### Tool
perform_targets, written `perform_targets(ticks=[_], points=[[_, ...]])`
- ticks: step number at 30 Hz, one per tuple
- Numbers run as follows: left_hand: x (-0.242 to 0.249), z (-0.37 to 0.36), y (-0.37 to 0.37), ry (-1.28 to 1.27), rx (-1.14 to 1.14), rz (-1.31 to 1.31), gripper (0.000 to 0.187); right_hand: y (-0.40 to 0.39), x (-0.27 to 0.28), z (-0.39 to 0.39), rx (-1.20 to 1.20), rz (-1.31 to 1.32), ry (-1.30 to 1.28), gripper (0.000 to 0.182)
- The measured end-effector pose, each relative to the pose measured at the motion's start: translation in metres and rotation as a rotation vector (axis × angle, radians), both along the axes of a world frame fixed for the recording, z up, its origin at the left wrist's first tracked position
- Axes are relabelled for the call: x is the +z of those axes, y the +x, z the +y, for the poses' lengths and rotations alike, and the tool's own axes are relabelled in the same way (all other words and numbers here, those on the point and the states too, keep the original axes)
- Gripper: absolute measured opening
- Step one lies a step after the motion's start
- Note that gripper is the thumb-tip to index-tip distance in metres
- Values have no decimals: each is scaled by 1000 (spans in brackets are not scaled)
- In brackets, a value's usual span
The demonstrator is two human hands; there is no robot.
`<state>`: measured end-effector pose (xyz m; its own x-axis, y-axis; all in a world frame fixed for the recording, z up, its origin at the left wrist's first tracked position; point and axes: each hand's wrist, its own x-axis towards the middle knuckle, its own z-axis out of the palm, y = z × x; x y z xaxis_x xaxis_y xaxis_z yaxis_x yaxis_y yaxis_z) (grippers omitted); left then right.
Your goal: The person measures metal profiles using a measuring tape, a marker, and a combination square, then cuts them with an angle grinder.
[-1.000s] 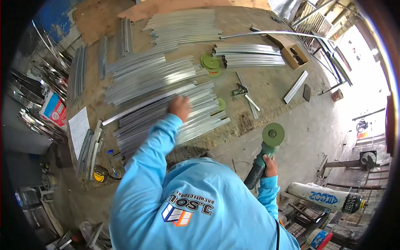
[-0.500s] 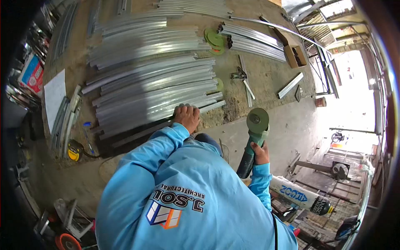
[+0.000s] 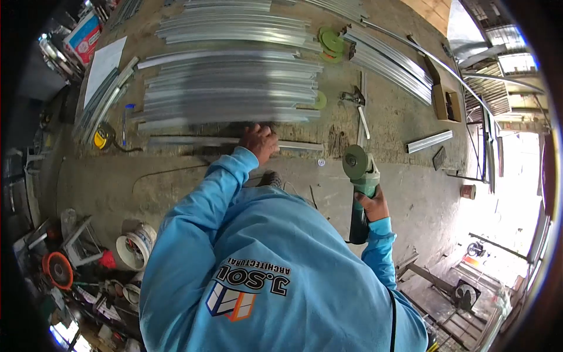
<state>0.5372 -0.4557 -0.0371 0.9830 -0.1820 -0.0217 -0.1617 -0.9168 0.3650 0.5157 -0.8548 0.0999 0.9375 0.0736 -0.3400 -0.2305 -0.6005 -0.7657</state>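
My right hand (image 3: 373, 203) is wrapped round the body of a green angle grinder (image 3: 366, 186). Its flat disc (image 3: 356, 162) points up beside the table's front edge. At that edge, my left hand (image 3: 259, 142) has its fingers curled over a long, narrow aluminium strip (image 3: 300, 146), which shows on both sides of the hand. Just behind the strip lies a stack of silvery aluminium profiles (image 3: 229, 97), side by side, with a shadow across the middle.
Green cutting discs (image 3: 332, 42), a spring clamp (image 3: 353, 95) and a short profile (image 3: 430, 141) lie on the worn tabletop (image 3: 387, 117). To the left are a tape measure (image 3: 101, 138) and a blue pen (image 3: 124, 124). A bucket (image 3: 135, 246) stands on the floor.
The strip under my left hand now lies apart from the stack, closer to the table edge. The grinder is still in my right hand. The view has shifted.
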Motion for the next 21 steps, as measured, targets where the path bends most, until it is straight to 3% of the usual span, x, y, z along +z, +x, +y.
perform_targets(ticks=[2,4,5,7,11,13,16,17,21], points=[[-2,-2,-2,8,65,-100,23,-1,-22,-18,7,-17,-17,54],[2,-13,-3,8,97,-79,26,-2,-51,-40,256,-221,-217,54],[6,-18,-4,9,126,-62,30,-1,-38,-23,140,-118,-88,54],[9,-27,-10,45,129,-113,41,-2,-42,-22,159,-103,-140,55],[-7,-36,-11,71,122,-143,40,-4,-52,-13,149,-66,-172,62],[-5,-36,-9,32,152,2,37,-3,-82,-19,106,-48,-109,66],[-3,-36,-8,17,176,39,36,0,-82,-4,101,-6,-173,66],[0,-35,-7,14,173,37,36,3,-55,13,70,69,-130,66],[12,-26,4,10,129,146,36,1,-65,23,70,31,-82,67]])
